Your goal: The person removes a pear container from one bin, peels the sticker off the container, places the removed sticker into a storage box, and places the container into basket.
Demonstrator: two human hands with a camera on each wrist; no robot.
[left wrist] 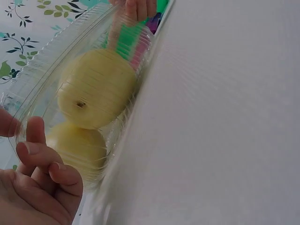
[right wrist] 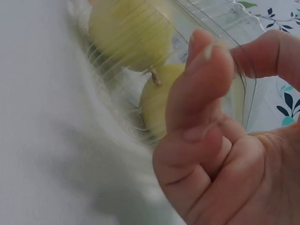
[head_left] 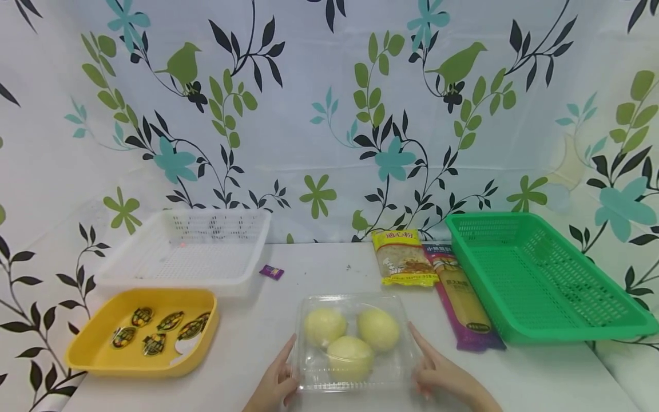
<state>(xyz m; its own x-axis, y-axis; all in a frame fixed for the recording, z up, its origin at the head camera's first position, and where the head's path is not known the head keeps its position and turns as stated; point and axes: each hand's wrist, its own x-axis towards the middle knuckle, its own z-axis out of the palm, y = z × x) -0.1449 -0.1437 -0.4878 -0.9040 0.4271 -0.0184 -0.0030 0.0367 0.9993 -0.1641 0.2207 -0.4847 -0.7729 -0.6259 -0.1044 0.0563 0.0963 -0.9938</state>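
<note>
A clear plastic clamshell box point(head_left: 396, 375) lies on the white table near its front edge, with three pale yellow round fruits point(head_left: 352, 356) inside. My left hand point(head_left: 278, 380) grips the box's left side and my right hand point(head_left: 440, 375) grips its right side. In the left wrist view the thumb lies on the lid, and the curled fingers of the left hand point(left wrist: 21, 138) sit at the rim of the box point(left wrist: 70, 33). In the right wrist view my right hand point(right wrist: 239, 54) pinches the edge of the box point(right wrist: 220, 14) between thumb and forefinger.
A yellow tray point(head_left: 87, 352) with several small dark packets stands at the front left, and a white mesh basket point(head_left: 226, 280) stands behind it. A green mesh basket point(head_left: 571, 332) fills the right. A yellow packet point(head_left: 404, 260), a long purple packet point(head_left: 465, 303) and a small purple wrapper point(head_left: 271, 272) lie between them.
</note>
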